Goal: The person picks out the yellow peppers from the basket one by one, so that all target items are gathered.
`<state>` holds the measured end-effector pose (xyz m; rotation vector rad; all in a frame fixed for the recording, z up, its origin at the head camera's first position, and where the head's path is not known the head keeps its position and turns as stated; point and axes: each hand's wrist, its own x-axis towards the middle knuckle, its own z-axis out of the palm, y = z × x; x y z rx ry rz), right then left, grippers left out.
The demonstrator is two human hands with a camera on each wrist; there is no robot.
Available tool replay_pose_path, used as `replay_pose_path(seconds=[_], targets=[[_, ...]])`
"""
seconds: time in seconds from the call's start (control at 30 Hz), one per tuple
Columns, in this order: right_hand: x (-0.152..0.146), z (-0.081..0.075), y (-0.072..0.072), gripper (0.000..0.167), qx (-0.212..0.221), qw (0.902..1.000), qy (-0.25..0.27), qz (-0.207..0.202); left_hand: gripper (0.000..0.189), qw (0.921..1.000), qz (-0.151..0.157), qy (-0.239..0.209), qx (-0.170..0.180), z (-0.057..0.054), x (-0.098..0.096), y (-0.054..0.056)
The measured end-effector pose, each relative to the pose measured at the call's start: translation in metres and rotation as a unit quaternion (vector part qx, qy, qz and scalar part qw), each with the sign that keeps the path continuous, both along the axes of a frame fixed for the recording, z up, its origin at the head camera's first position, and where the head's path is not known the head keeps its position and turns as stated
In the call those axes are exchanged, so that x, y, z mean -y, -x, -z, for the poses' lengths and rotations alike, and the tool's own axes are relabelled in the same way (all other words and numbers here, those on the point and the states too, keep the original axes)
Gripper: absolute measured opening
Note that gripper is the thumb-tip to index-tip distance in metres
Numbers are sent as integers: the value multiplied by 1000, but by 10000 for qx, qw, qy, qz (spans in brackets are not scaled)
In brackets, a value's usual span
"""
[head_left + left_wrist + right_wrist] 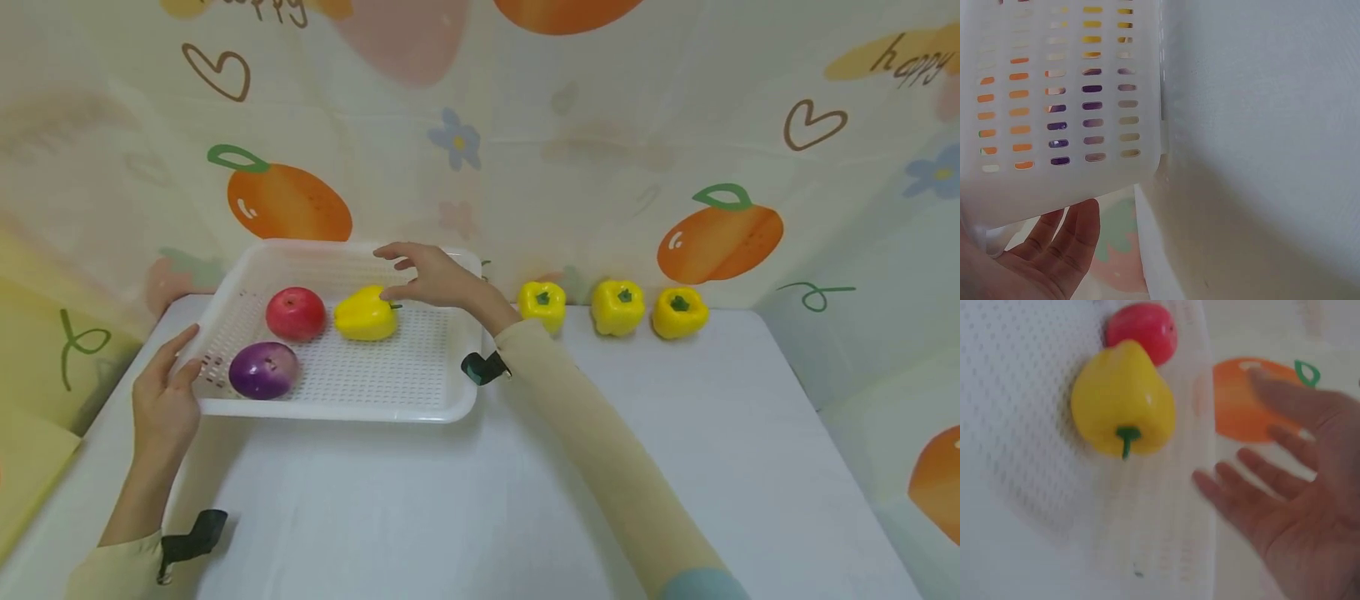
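Note:
A white perforated plastic basket [360, 408] is at the left of the table. In it lie a red apple-like fruit [296, 314], a glossy purple vegetable [264, 371] with a pale patch, and a yellow bell pepper [366, 313] on its side, green stem to the right. My left hand [167, 400] grips the basket's left end; its fingers [1079, 234] show outside the wall in the left wrist view, the thumb hidden there. My right hand [431, 275] hovers over the basket's far side near the pepper, fingers spread and holding nothing, apart from the pepper in the right wrist view.
Three more yellow bell peppers, a left one [542, 307], a middle one [618, 307] and a right one [679, 313], stand along the table's back edge, right of the basket. A fruit-printed cloth [517, 192] hangs behind the white tabletop [420, 517].

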<state>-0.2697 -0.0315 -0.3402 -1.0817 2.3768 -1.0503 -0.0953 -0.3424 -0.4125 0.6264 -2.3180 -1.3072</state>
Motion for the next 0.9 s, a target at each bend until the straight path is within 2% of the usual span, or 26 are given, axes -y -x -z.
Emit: replay_pose_path(seconds=[0.17,0.43,0.67,0.77,0.9], targets=[[14,6,0,65,-133,9940,-1067,-192,47,9999,5,81,99,-1,2,0],[29,12,1,74,-426,9782,-2031,-33,46,9997,-124,-131,142,-1,0,0],[34,16,3,90,21,9782,-2038,403,46,9999,-86,-70,123,-1,-1,1],[35,24,6,87,194,9764,-2072,577,46,9999,-69,-72,88,-2,-2,0],[40,37,9,86,159,9759,-2106,553,46,9999,-77,-71,41,-1,-1,-1]])
